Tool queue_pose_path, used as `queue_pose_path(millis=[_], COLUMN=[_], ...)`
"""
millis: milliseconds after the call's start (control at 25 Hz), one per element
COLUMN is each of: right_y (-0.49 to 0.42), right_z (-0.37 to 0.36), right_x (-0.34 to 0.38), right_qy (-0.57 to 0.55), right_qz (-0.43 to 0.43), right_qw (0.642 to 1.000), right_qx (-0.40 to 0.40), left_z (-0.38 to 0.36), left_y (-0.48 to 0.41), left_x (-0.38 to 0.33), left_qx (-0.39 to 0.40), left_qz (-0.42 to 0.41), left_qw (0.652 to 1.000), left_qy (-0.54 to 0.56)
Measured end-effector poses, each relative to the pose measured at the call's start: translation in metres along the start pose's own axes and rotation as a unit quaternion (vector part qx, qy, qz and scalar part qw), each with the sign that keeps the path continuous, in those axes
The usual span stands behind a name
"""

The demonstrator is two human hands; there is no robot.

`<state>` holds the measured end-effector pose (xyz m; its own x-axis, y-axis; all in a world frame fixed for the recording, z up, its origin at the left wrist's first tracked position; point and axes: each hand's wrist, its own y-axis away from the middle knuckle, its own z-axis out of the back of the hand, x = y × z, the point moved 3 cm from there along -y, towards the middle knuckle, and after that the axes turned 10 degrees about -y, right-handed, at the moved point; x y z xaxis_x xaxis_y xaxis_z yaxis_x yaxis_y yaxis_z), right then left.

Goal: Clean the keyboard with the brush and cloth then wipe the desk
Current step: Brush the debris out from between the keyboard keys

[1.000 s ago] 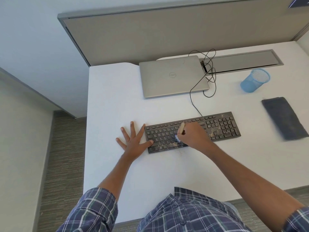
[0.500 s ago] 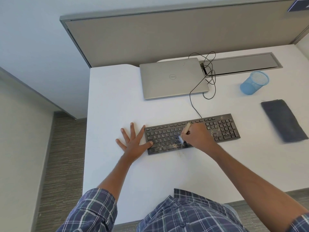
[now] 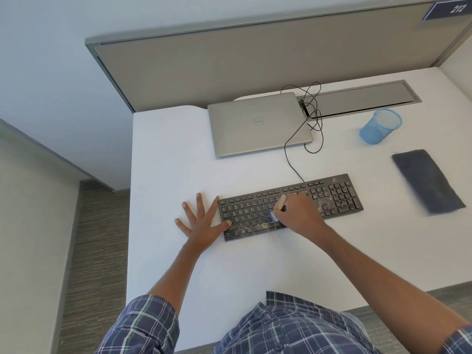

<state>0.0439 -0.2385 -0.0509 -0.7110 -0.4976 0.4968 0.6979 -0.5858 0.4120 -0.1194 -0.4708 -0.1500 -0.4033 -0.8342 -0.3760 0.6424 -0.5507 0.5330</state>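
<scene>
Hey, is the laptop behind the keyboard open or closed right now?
Closed. The laptop lies flat on the desk with its lid down, logo facing up, and no screen or keys showing.

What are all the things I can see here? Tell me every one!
desk: 1, white, under everything
keyboard: 1, black with tan crumbs, middle of the desk
brush: 1, wooden handle, on the keys
cloth: 1, dark grey, right of the keyboard
laptop: 1, silver, closed, behind the keyboard
cable: 1, black, from the keyboard to the back of the desk
mesh cup: 1, blue, back right
divider panel: 1, grey, behind the desk
sign: 1, blue, top right
left hand: 1, flat, at the keyboard's left end
right hand: 1, grips the brush
</scene>
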Motion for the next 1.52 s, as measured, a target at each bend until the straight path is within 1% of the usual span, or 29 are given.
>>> queue_pose_path(millis=[80, 120, 200, 280, 360, 440, 600, 640, 760, 840, 960, 1160, 1280, 1320, 1440, 1520], right_y=[-0.001, -0.002, -0.005, -0.007, -0.007, -0.007, -0.011, -0.014, -0.022, -0.025, -0.028, -0.023, -0.024, -0.025, -0.025, -0.027], right_z=[0.004, 0.007, 0.012, 0.011, 0.006, 0.004, 0.018, 0.02, 0.02, 0.012, 0.007, 0.03, 0.045, 0.046, 0.033, 0.021], right_x=[-0.001, 0.002, 0.007, 0.007, 0.001, -0.012, -0.02, -0.018, -0.003, 0.004, -0.004, -0.04, -0.045, -0.041, -0.021, -0.016], right_qy=[-0.005, -0.013, -0.075, -0.118, -0.11, -0.095, -0.042, -0.053, -0.14, -0.166, -0.156, -0.094, -0.054, -0.059, -0.158, -0.189], right_qz=[-0.01, -0.001, 0.019, 0.023, 0.037, 0.046, -0.001, -0.002, 0.017, 0.02, 0.01, -0.023, -0.026, -0.019, 0.005, 0.006], right_qw=[1.0, 1.0, 0.996, 0.992, 0.993, 0.994, 0.999, 0.998, 0.99, 0.985, 0.987, 0.995, 0.998, 0.998, 0.987, 0.982], right_qx=[-0.007, -0.019, -0.042, -0.03, -0.001, -0.001, 0.033, 0.034, 0.026, 0.038, 0.039, -0.006, -0.032, -0.032, 0.018, 0.025], left_z=[0.0, -0.001, 0.0, 0.0, 0.0, 0.001, 0.0, 0.0, 0.001, 0.001, 0.002, 0.001, 0.001, 0.001, 0.001, 0.002], left_y=[0.0, 0.0, 0.0, 0.001, 0.001, 0.001, 0.001, 0.001, 0.001, 0.0, 0.001, 0.001, 0.001, 0.001, 0.001, 0.002], left_x=[0.001, 0.001, 0.001, 0.001, 0.0, 0.0, 0.001, 0.001, 0.001, 0.001, 0.001, 0.001, 0.001, 0.001, 0.001, 0.0], left_qx=[0.0, 0.0, 0.0, 0.001, 0.001, 0.002, 0.003, 0.003, 0.003, 0.005, 0.003, 0.001, 0.003, 0.003, 0.004, 0.005], left_qz=[-0.002, -0.003, -0.002, -0.001, -0.001, -0.002, -0.003, -0.003, -0.002, -0.002, -0.004, -0.003, -0.002, -0.003, -0.005, 0.0], left_qw=[1.0, 1.0, 1.0, 1.0, 1.0, 1.0, 1.0, 1.0, 1.0, 1.0, 1.0, 1.0, 1.0, 1.0, 1.0, 1.0], left_qy=[-0.001, -0.001, 0.0, 0.001, -0.003, -0.003, 0.001, 0.002, 0.0, 0.0, -0.001, 0.0, 0.001, 0.0, 0.002, 0.0])
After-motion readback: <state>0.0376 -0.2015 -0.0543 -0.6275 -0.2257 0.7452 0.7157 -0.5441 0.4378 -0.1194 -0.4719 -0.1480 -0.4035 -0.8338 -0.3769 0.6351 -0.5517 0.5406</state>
